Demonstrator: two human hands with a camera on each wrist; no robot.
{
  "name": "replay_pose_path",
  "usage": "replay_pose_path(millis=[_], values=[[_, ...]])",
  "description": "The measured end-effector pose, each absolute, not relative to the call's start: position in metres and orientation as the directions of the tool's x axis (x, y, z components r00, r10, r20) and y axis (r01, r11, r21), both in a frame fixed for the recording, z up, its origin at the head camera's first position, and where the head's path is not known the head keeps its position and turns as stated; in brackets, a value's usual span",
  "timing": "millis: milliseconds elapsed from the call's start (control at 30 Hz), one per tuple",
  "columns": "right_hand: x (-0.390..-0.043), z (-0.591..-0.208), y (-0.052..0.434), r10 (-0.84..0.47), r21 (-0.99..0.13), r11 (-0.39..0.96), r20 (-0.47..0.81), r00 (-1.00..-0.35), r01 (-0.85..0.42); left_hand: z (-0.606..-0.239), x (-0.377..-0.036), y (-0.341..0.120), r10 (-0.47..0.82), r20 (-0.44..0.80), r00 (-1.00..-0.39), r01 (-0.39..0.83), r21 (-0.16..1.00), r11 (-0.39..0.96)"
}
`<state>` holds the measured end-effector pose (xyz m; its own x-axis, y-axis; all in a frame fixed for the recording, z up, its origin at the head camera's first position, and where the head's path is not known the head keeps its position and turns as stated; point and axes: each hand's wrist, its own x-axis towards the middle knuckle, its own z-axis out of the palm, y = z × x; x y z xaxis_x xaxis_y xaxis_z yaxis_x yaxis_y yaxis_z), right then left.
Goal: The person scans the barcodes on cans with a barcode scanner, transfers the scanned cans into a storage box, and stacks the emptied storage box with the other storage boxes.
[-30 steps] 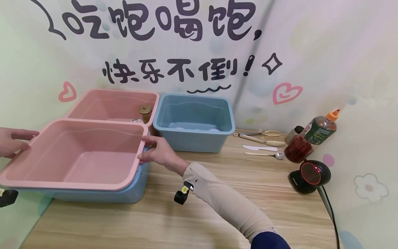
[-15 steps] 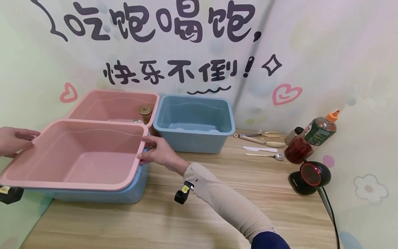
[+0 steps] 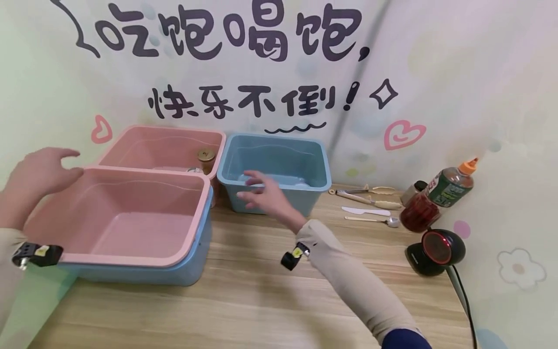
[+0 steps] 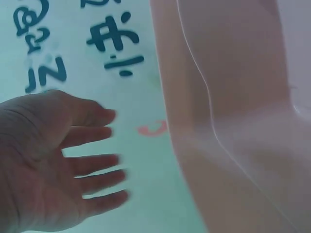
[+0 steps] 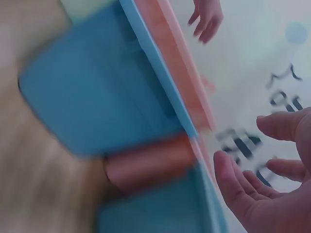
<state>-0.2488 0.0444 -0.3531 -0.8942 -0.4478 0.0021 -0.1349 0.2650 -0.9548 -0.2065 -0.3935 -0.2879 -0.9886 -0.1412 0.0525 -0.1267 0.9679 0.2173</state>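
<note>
A large pink bin (image 3: 144, 232) is nested in a blue bin (image 3: 192, 271) at the left of the wooden table. Above the pink bin's left side is my left hand (image 3: 41, 174), fingers spread and apart from the rim; in the left wrist view the left hand (image 4: 63, 165) holds nothing. My right hand (image 3: 270, 196) hovers in front of a smaller blue bin (image 3: 270, 140), its fingers loosely bent around nothing. The right wrist view shows the right hand (image 5: 272, 179) free of the blurred bins.
Behind the nested bins stands another pink bin (image 3: 174, 131) with a gold-lidded jar (image 3: 206, 157). On the right lie tongs (image 3: 370, 196), a white knife (image 3: 366, 211) and a spoon (image 3: 390, 222), near a sauce bottle (image 3: 436, 196) and a black scanner-like device (image 3: 436, 252) with a cable.
Both hands have let go of the nested pink bin's rim. The left hand has risen and moved right over the bin; the right hand has shifted right and up. The bins stay put.
</note>
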Motion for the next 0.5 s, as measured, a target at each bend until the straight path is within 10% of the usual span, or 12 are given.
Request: replay_pose_path(millis=[200,500], values=[[-0.274,-0.332,0.111,-0.314,-0.767,0.540,0.200,-0.928,-0.347,-0.278,-0.235,-0.357,-0.111,0.234,-0.966,-0.061,0.213,0.975],[-0.306,-0.312,0.183,-0.222,-0.566,0.718,0.364,-0.905,-0.404,-0.274,-0.277,-0.310,-0.110,0.187,-0.976,-0.078,0.169,0.982]])
